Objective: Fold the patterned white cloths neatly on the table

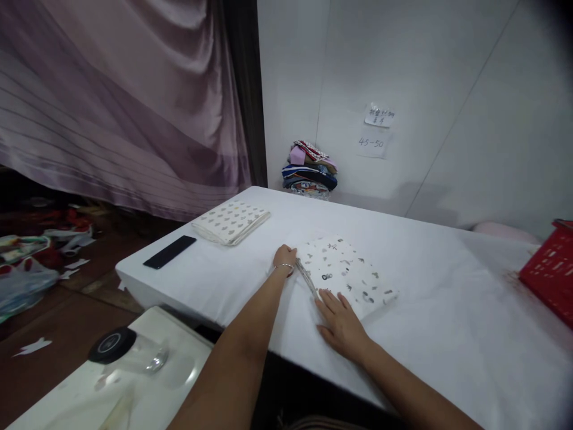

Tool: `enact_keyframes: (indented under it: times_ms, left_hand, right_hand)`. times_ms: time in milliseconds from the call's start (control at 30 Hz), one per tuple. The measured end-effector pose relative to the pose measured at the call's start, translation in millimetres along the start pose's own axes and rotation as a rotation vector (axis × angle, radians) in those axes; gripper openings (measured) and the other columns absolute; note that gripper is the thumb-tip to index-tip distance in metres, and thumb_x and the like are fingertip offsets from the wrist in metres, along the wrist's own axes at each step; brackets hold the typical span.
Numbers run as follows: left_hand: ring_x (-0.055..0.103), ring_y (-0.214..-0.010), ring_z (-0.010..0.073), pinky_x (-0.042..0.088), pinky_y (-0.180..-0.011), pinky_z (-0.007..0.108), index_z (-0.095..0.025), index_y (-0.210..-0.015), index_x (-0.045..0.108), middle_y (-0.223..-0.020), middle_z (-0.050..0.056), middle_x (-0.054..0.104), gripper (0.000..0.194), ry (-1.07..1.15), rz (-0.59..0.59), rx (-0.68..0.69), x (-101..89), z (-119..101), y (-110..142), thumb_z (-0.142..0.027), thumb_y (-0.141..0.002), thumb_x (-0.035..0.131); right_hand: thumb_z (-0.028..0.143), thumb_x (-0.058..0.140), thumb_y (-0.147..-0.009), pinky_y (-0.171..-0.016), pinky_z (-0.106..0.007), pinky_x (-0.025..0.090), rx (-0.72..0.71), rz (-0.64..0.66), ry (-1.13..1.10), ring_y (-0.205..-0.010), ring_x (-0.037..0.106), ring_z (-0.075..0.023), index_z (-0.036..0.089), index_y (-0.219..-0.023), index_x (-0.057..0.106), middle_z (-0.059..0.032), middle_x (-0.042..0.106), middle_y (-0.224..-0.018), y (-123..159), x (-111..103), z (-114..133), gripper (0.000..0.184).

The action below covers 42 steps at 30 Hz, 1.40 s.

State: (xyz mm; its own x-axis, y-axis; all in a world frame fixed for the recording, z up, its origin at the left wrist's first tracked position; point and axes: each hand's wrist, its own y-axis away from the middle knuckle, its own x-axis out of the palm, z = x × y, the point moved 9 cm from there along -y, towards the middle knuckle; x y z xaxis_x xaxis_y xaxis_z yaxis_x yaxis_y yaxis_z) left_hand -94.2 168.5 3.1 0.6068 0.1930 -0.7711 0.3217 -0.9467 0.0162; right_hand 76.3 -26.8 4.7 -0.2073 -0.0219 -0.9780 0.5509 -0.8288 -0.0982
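Note:
A folded white cloth [347, 269] with small grey printed motifs lies on the white-covered table [277, 218] in front of me. My left hand [285, 257], with a silver bracelet at the wrist, is closed on the cloth's left corner; its fingertips are partly hidden. Lower down, my right hand [341, 322] rests palm down on the near edge of the same cloth, fingers stretched out. A second folded cloth [233, 221], white with grey motifs, sits farther back on the left, apart from both hands.
A black phone-like slab [170, 251] lies near the table's left end. Below it, a clear jar with a black lid [111, 345] lies on a smaller white surface. Folded fabrics [310, 170] are stacked by the wall. A red plastic basket [550, 269] stands at the right.

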Motion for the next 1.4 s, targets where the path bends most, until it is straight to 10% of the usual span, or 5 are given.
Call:
enact_keyframes:
  times_ms: [667,933,1200,1400]
  left_hand:
    - [0.059,-0.095,0.0178,0.042,-0.080,0.027,-0.019,-0.092,0.058,-0.104,0.007,0.064,0.017,0.027,-0.030,0.051,-11.1,-9,9,-0.033,-0.084,0.053]
    - [0.039,-0.127,0.0196,0.025,-0.107,0.033,-0.023,-0.116,0.054,-0.131,0.006,0.051,0.032,-0.100,0.083,0.684,20.0,-65,93,-0.032,-0.085,0.049]
    - [0.016,-0.140,0.0209,0.012,-0.113,0.045,-0.022,-0.137,0.036,-0.150,0.007,0.027,0.049,-0.277,0.086,0.491,34.4,-41,92,-0.036,-0.091,0.032]
    - [0.013,-0.140,0.0210,0.012,-0.113,0.047,-0.025,-0.140,0.033,-0.151,0.005,0.024,0.050,-0.278,0.109,0.480,35.6,-40,93,-0.038,-0.091,0.030]
  right_hand:
    - [0.025,0.045,-0.084,-0.112,-0.048,0.015,-0.007,0.012,0.012,-0.138,0.017,-0.0261,0.015,-0.137,0.041,-0.0114,0.023,-0.150,1,3,6,0.054]
    - [0.027,0.046,-0.084,-0.112,-0.048,0.015,-0.001,0.023,-0.005,-0.138,0.017,-0.0257,0.017,-0.138,0.040,-0.0101,0.021,-0.150,-1,3,6,0.055]
    - [0.035,0.046,-0.087,-0.113,-0.044,0.015,0.011,0.080,-0.218,-0.138,0.018,-0.0196,0.019,-0.142,0.032,-0.0071,0.022,-0.150,3,-7,-3,0.059]
    - [0.042,0.039,-0.091,-0.111,-0.042,0.021,0.133,-0.110,-0.289,-0.137,0.021,-0.0197,0.017,-0.140,0.036,-0.0077,0.027,-0.148,-1,-34,-40,0.055]
